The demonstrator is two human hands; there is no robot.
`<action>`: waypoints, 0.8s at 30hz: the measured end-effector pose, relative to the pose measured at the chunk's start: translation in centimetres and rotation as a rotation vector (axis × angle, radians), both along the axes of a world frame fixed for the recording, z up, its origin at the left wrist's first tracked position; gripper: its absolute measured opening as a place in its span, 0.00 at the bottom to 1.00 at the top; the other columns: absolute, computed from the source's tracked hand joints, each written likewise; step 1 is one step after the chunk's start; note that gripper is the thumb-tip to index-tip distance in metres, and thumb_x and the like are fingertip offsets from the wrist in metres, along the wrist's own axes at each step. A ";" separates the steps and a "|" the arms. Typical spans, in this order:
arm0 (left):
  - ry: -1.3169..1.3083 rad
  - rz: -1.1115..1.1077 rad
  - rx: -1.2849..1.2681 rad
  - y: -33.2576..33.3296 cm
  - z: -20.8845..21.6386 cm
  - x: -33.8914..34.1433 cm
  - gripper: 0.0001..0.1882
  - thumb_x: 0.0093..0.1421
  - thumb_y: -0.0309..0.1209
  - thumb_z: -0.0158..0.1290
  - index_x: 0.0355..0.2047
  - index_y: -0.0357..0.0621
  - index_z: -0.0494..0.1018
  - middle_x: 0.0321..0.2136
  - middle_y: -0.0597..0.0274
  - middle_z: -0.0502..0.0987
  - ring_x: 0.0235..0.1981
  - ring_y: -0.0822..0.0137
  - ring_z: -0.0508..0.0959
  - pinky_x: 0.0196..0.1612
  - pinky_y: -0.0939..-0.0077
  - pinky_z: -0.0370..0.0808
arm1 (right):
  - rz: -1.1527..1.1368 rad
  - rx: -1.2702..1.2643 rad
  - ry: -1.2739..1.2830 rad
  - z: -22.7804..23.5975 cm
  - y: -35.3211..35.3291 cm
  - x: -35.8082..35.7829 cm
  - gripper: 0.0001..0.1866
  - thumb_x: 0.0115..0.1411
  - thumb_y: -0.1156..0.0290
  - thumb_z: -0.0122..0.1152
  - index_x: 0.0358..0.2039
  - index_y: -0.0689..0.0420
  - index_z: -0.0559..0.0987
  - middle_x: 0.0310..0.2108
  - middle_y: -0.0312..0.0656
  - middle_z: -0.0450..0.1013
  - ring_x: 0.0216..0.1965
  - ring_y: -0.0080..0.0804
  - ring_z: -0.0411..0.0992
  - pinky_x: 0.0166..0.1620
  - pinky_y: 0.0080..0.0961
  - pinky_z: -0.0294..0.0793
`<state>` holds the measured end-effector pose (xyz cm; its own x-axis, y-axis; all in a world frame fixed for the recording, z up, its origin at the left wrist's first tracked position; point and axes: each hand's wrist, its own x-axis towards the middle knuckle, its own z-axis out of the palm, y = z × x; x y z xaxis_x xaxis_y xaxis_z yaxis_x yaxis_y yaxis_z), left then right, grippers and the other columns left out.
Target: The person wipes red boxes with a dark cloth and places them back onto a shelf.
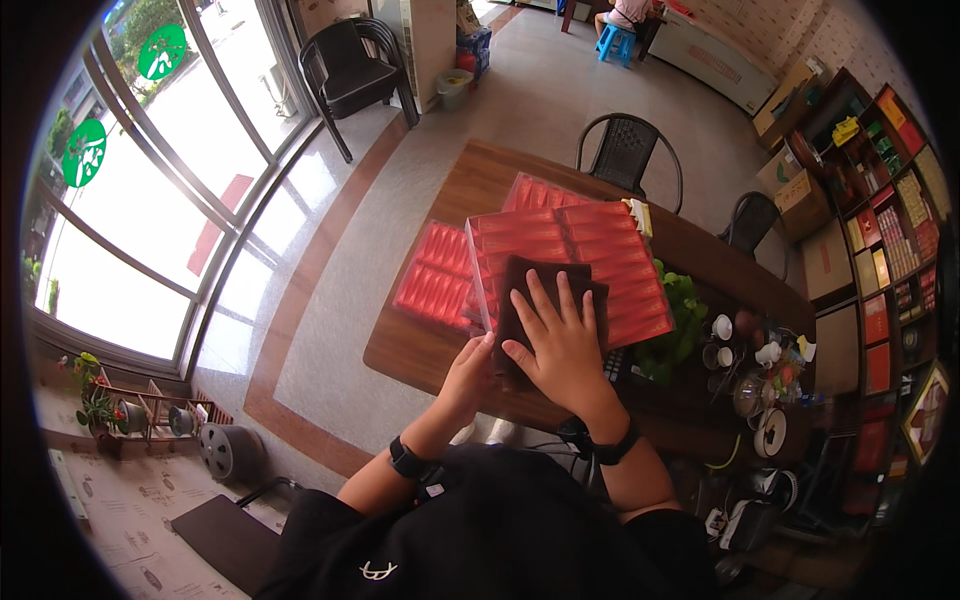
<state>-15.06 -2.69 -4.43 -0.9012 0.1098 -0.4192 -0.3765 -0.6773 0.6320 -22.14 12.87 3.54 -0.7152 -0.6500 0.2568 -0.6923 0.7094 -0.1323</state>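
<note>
A large flat box of red packets in rows (632,300), with a clear cover, lies tilted across the wooden table in front of me. My left hand (468,378) pinches its near left corner, with the thumb along the clear edge. Over the middle of the cover lies a folded dark brown cloth (517,282). My right hand (565,355) rests flat on this cloth with its fingers spread. A similar red box (432,272) sits to the left, partly under the large one. Behind it shows another red box (540,192), mostly hidden.
The brown wooden table (468,190) carries a leafy green plant (680,320) and tea ware (770,430) on the right. Black chairs (625,155) stand beyond it. Glass doors (200,150) line the left, and loaded shelves (885,240) the right. A person sits far off.
</note>
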 end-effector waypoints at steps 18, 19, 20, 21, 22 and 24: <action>0.294 -0.045 -0.202 -0.5 -1.1 -0.4 0.23 0.60 0.25 0.57 0.54 0.34 0.63 0.50 0.53 0.74 0.51 0.67 0.75 0.54 0.70 0.73 | 0.130 0.081 -0.002 -1.4 -4.6 -2.8 0.36 0.64 0.44 0.48 0.67 0.51 0.62 0.72 0.42 0.48 0.71 0.56 0.45 0.66 0.65 0.43; 0.292 -0.047 -0.125 -0.8 -0.2 -0.6 0.29 0.58 0.27 0.60 0.55 0.35 0.59 0.50 0.53 0.73 0.51 0.66 0.75 0.53 0.71 0.74 | 0.183 0.078 0.018 -1.3 -5.6 -3.1 0.35 0.63 0.43 0.50 0.66 0.49 0.64 0.71 0.42 0.49 0.70 0.55 0.47 0.65 0.65 0.46; 0.286 -0.033 -0.052 -1.6 0.0 -0.9 0.34 0.57 0.29 0.63 0.57 0.35 0.55 0.49 0.54 0.72 0.50 0.66 0.75 0.51 0.72 0.74 | 0.181 0.071 0.019 -1.5 -6.7 -4.1 0.35 0.63 0.43 0.50 0.66 0.49 0.64 0.71 0.42 0.49 0.70 0.55 0.47 0.65 0.65 0.46; 0.249 -0.098 -0.052 -1.9 -0.2 -1.1 0.34 0.57 0.30 0.63 0.58 0.35 0.55 0.50 0.55 0.72 0.50 0.67 0.75 0.52 0.72 0.73 | 0.238 0.059 0.018 -1.4 -7.1 -5.1 0.35 0.63 0.43 0.50 0.65 0.47 0.65 0.71 0.42 0.51 0.70 0.55 0.48 0.65 0.66 0.48; 0.253 -0.112 -0.055 -1.5 -0.6 -1.4 0.34 0.57 0.30 0.63 0.58 0.35 0.55 0.50 0.55 0.72 0.50 0.67 0.75 0.52 0.72 0.73 | 0.295 0.046 0.018 -1.3 -7.3 -6.1 0.34 0.62 0.42 0.51 0.65 0.45 0.66 0.71 0.42 0.52 0.70 0.54 0.48 0.64 0.66 0.50; 0.249 0.088 -0.169 0.0 -1.1 -1.0 0.28 0.60 0.30 0.58 0.57 0.36 0.60 0.51 0.55 0.73 0.52 0.68 0.74 0.56 0.71 0.71 | 0.234 0.040 0.052 -1.9 -6.6 -8.0 0.34 0.63 0.41 0.50 0.65 0.43 0.66 0.70 0.41 0.54 0.70 0.52 0.50 0.65 0.64 0.51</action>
